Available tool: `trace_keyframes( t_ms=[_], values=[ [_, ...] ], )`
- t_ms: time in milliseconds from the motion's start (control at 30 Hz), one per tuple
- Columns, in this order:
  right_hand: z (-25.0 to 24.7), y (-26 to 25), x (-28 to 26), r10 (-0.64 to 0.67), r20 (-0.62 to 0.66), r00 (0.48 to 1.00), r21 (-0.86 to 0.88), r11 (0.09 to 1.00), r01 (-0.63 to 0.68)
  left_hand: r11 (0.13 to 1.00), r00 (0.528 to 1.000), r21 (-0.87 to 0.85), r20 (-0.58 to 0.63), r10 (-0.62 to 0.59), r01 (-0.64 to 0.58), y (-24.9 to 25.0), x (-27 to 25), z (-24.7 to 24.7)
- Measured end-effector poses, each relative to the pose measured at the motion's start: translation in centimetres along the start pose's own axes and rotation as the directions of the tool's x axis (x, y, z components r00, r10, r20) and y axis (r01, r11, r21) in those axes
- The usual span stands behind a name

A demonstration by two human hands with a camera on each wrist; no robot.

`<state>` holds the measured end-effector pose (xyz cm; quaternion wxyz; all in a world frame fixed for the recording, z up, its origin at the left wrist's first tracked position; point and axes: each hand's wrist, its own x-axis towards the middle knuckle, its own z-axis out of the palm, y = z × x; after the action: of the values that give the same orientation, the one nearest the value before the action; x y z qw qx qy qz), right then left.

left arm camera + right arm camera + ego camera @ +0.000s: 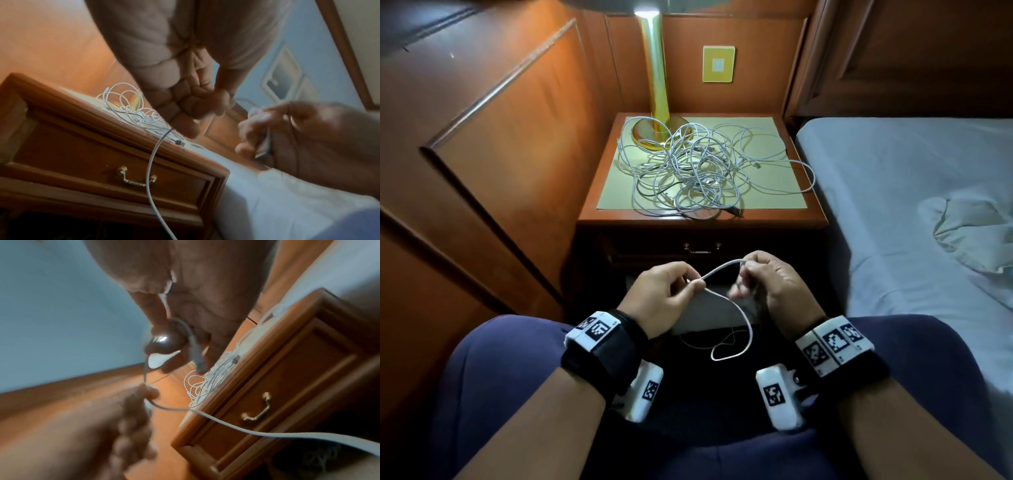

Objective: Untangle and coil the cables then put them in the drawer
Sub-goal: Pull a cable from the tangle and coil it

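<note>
One white cable (722, 268) stretches between both hands above my lap, and its slack loop (736, 342) hangs down between my knees. My left hand (671, 294) pinches it between thumb and forefinger. My right hand (763, 277) grips the cable end with curled fingers; in the right wrist view the cable (193, 344) bends round a finger, its plug pointing down. A tangled pile of white cables (695, 168) lies on the nightstand top. The drawer (698, 248) below, with a brass handle (136, 177), is closed.
A gold lamp (655, 85) stands at the nightstand's (599, 205) back left, partly ringed by cables. A bed with pale blue sheet (893, 192) borders the right side. Wooden wall panels (482, 137) close off the left. My knees sit close before the drawer.
</note>
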<state>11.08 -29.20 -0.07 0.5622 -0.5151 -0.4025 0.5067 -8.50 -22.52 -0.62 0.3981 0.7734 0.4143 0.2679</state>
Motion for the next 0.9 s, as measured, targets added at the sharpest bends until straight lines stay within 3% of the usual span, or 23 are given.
trace_keyframes(
  t_ms=[100, 200, 267, 400, 533, 633, 733, 833, 900],
  values=[
    [0.0, -1.1, -0.6, 0.175, 0.04, 0.984, 0.286, 0.941, -0.18, 0.993, 0.997, 0.105, -0.053, 0.051, -0.045, -0.1, 0.6, -0.2],
    [-0.6, -2.0, -0.7, 0.233, 0.088, 0.969, 0.479, 0.842, -0.246, 1.0, 1.0, 0.009, -0.003, 0.004, -0.004, -0.2, 1.6, -0.5],
    [-0.9, -2.4, -0.5, 0.234, 0.069, 0.97, 0.59, 0.774, -0.229, 0.997, 0.999, -0.064, 0.016, -0.05, 0.051, -0.3, 1.9, -0.4],
    [-3.1, -2.7, 0.7, 0.225, -0.155, 0.962, 0.763, 0.645, -0.028, 0.979, 0.98, -0.164, -0.135, -0.144, 0.121, -1.9, 2.5, -0.5],
    [-4.8, -2.8, 1.3, 0.179, -0.206, 0.962, 0.712, 0.702, 0.022, 0.994, 0.977, -0.085, -0.197, -0.083, 0.067, -2.2, 2.3, 0.0],
    [-4.1, -2.0, 1.3, 0.159, -0.181, 0.97, 0.626, 0.78, -0.011, 0.996, 0.973, -0.087, -0.231, 0.012, -0.033, -0.8, 1.8, 1.4],
    [-3.1, -1.3, 1.5, 0.12, -0.225, 0.967, 0.524, 0.852, 0.017, 0.985, 0.94, -0.079, -0.318, 0.12, -0.153, 0.3, 1.5, 2.0],
    [-3.1, -0.9, 1.8, 0.151, -0.33, 0.932, 0.455, 0.89, 0.017, 0.973, 0.907, -0.049, -0.377, 0.189, -0.224, 0.8, 1.6, 1.8],
    [-3.6, -0.5, 2.0, 0.238, -0.399, 0.886, 0.423, 0.904, -0.052, 0.968, 0.915, -0.106, -0.362, 0.177, -0.229, 0.8, 1.6, 1.6]
  ],
)
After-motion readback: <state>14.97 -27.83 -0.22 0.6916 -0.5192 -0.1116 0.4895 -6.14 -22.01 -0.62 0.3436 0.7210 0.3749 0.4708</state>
